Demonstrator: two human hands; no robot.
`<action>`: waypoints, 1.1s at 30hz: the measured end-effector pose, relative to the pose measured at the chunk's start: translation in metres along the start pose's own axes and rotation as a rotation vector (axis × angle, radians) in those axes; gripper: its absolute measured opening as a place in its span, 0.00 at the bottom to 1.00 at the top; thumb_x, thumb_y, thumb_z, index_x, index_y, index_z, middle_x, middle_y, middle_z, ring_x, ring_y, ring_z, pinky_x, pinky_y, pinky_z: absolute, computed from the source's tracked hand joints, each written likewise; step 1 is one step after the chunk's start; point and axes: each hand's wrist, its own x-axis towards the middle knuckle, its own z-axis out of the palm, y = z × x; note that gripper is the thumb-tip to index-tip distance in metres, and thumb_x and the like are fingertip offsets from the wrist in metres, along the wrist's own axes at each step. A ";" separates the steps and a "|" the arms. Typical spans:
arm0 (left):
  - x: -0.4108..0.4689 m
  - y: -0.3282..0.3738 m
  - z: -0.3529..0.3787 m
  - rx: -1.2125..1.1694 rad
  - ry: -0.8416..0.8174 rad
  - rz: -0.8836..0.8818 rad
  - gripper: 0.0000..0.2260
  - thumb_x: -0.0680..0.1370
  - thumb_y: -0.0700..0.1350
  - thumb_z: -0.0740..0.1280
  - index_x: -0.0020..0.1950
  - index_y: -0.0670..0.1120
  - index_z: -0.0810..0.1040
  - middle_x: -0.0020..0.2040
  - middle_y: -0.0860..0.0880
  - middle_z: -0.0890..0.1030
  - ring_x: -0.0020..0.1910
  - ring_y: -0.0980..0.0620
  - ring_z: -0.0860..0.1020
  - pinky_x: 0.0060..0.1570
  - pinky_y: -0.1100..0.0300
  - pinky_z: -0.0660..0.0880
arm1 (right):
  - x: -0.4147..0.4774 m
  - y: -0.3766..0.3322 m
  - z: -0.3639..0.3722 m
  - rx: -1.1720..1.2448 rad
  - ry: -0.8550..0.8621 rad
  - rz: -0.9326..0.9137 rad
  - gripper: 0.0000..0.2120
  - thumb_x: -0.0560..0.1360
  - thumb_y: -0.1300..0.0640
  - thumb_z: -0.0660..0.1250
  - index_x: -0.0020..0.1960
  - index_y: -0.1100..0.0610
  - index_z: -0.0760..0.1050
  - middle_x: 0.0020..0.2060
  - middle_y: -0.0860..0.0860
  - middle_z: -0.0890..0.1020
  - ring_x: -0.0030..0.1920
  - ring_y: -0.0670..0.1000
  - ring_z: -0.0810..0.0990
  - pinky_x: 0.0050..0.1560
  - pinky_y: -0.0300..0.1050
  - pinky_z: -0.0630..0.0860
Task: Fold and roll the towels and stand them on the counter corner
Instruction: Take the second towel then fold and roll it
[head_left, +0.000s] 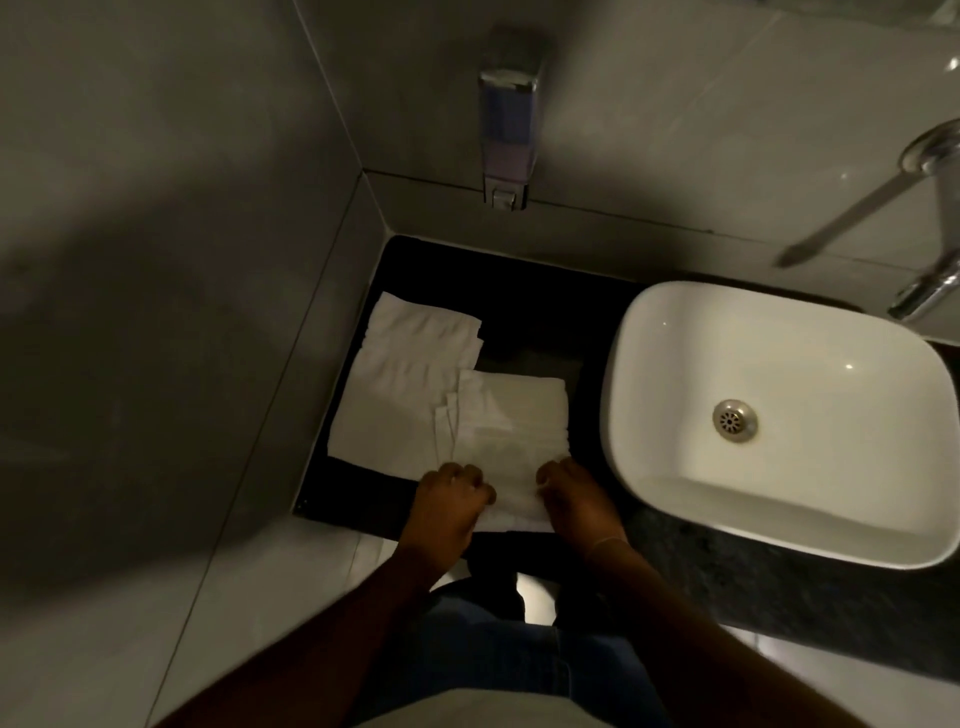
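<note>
I see both hands, left (451, 503) and right (570, 493), curled on the folded towel's (511, 436) near end (second towel (400, 395) beneath), left of the sink (779, 415)

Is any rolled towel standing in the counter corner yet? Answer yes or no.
No: the back corner of the black counter is bare, and both white towels lie flat nearer the front.

To my right sits a white rounded-rectangle ceramic basin (779, 415) with a metal drain (734, 421) at its centre. A chrome wall-mounted tap (924, 291) projects above its far edge. A clear wall-mounted soap dispenser with a metal frame (509, 119) hangs on the grey wall tiles (156, 208) ahead.
</note>
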 end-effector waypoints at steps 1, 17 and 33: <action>-0.001 0.002 0.003 0.109 -0.021 0.081 0.14 0.67 0.39 0.71 0.50 0.52 0.80 0.52 0.49 0.81 0.49 0.44 0.79 0.49 0.49 0.75 | 0.003 0.000 0.003 -0.078 0.027 -0.029 0.03 0.75 0.55 0.63 0.48 0.51 0.73 0.48 0.53 0.75 0.47 0.57 0.77 0.45 0.52 0.77; 0.010 -0.002 -0.020 -0.006 -0.008 0.017 0.18 0.74 0.52 0.67 0.63 0.51 0.75 0.46 0.47 0.85 0.49 0.45 0.80 0.62 0.55 0.70 | -0.015 0.007 -0.009 0.039 -0.056 -0.182 0.20 0.71 0.52 0.70 0.63 0.46 0.76 0.59 0.50 0.81 0.58 0.53 0.80 0.55 0.45 0.78; 0.036 -0.024 -0.019 -0.349 0.139 -0.259 0.12 0.75 0.59 0.72 0.42 0.51 0.82 0.49 0.52 0.79 0.46 0.52 0.79 0.45 0.55 0.77 | -0.017 -0.005 0.009 -0.396 0.141 -0.408 0.18 0.71 0.46 0.69 0.59 0.51 0.76 0.64 0.54 0.77 0.63 0.59 0.75 0.59 0.57 0.75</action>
